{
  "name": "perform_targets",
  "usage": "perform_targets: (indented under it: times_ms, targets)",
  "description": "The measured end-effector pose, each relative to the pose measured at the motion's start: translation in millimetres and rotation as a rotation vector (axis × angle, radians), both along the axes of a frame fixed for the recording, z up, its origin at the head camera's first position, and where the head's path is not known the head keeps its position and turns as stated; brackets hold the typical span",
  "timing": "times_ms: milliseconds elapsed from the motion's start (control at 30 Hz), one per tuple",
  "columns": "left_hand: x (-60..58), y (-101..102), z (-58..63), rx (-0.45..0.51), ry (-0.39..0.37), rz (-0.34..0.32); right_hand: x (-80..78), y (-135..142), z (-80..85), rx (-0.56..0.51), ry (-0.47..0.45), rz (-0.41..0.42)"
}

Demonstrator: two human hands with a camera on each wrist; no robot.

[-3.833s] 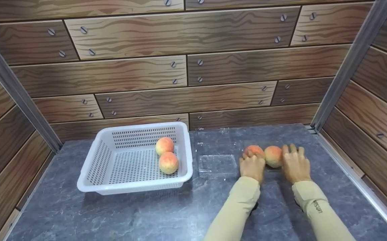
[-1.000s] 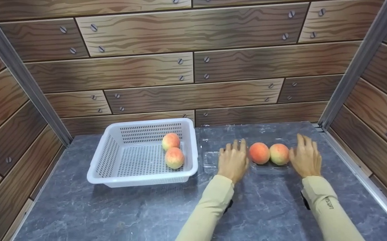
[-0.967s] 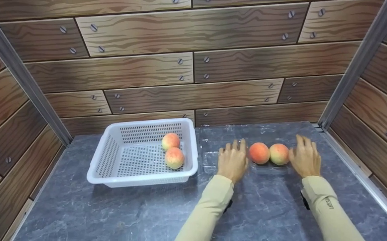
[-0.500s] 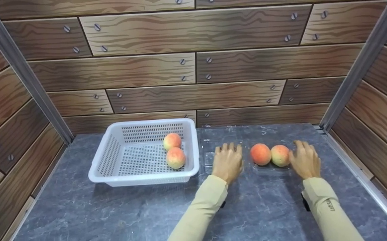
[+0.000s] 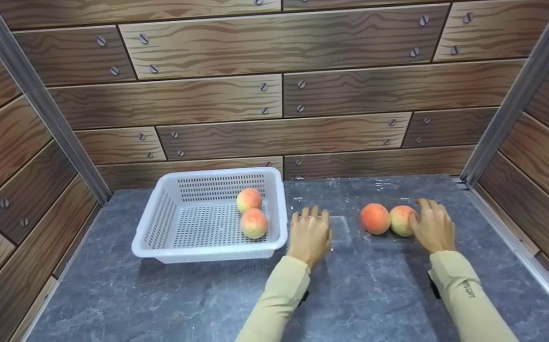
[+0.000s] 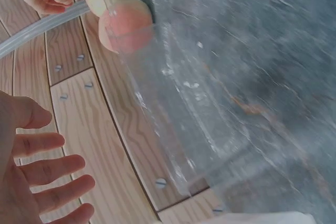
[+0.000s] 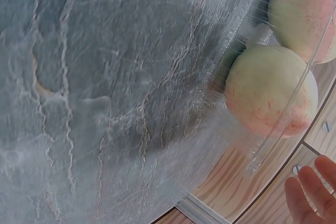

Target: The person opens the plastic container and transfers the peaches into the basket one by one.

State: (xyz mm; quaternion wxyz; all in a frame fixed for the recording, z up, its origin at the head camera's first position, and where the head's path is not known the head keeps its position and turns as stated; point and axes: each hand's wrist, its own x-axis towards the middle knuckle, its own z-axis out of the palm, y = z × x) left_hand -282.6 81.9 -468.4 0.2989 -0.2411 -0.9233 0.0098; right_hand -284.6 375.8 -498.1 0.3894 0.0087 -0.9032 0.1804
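In the head view two peaches, a redder one [image 5: 375, 219] and a paler one [image 5: 402, 221], sit side by side in the right part of a clear plastic container [image 7: 252, 165]. My right hand [image 5: 433, 228] is just beside the paler peach; the right wrist view shows a gap between its fingers [image 7: 317, 187] and the fruit. Between the basket and those peaches hovers my left hand [image 5: 309, 236], over the container's left part. Its fingers [image 6: 58, 171] are spread with nothing in them in the left wrist view.
A white perforated plastic basket [image 5: 160, 251] stands to the left, with two more peaches [image 5: 249, 201] touching each other along its right side. The grey marbled table [image 5: 198, 304] ends at wood-patterned walls [image 5: 236, 137] at the back and sides.
My left hand has let go of the redder peach and moved left toward the basket. My right hand has come slightly away from the paler peach and stayed beside it.
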Motion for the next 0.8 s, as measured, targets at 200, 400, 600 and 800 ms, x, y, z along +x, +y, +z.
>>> perform_targets:
  times_ms: [200, 400, 600, 800]
  targets:
    - [-1.1, -17, -7.9, 0.025, 0.04, 0.016, -1.0, -1, -1.8, 0.001, 0.002, 0.002]
    - [-1.0, -33, -13.2, 0.061, 0.065, 0.019, -1.9, -2, -4.2, -0.001, -0.011, -0.001]
    - [-1.8, -54, -16.5, 0.092, 0.031, 0.014, -2.5, -3, -2.8, -0.01, -0.03, 0.0]
    - [-4.6, -77, -21.7, 0.125, 0.012, 0.009, -2.8, -3, -1.4, -0.009, -0.046, 0.003]
